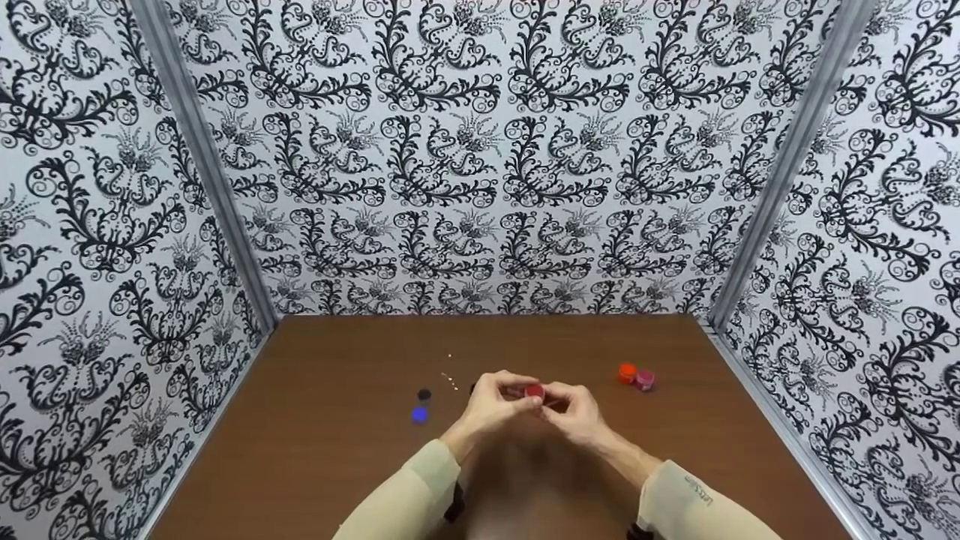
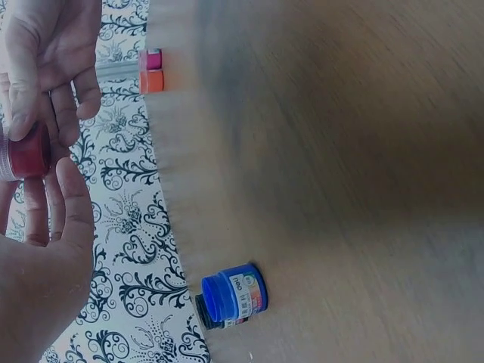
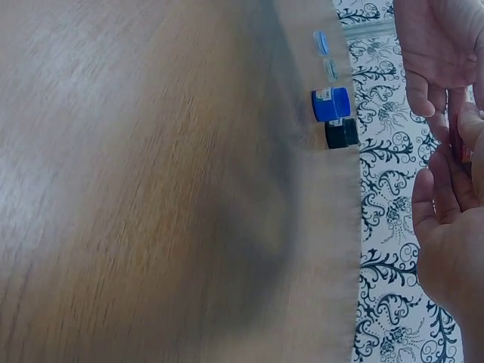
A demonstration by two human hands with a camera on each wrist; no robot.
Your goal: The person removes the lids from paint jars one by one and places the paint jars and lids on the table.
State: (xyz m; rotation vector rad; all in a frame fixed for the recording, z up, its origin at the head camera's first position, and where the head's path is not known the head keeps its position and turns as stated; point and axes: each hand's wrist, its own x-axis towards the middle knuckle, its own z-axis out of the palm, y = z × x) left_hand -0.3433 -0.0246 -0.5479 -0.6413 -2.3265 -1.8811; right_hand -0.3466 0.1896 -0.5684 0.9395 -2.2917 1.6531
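In the head view a small red jar [image 1: 534, 391] is held up between both hands over the brown table. My left hand [image 1: 491, 405] grips it from the left, thumb near its lower side. From the other side my right hand [image 1: 581, 412] has its thumb and fingers on the jar. The left wrist view shows the red jar [image 2: 30, 157] with a ridged, paler band at the frame edge, the right thumb [image 2: 23, 106] pressing near that band. In the right wrist view the fingers mostly cover the red jar [image 3: 466, 153].
A blue jar [image 3: 330, 104] and a black jar [image 3: 342, 133] stand left of the hands, with a blue lid [image 1: 419, 414] and a dark lid [image 1: 424, 394] farther left. At right sit an orange jar [image 1: 627, 373] and a pink jar [image 1: 644, 380]. Pale specks [image 1: 450, 380] dot the table.
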